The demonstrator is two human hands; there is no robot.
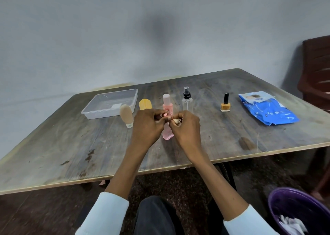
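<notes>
My left hand and my right hand meet above the middle of the wooden table. The right hand pinches a small whitish wad against the fingertips of the left hand. The left hand's fingers are curled inward, and a reddish nail shows at its tip. Directly behind the hands is a pink bottle with a pale cap; its lower end shows below them.
A clear plastic tray sits at the back left, with a beige squeeze tube and a yellow-capped item beside it. A clear spray bottle, an orange nail polish bottle and a blue wipes pack lie right. A purple bin stands at the lower right, a dark chair far right.
</notes>
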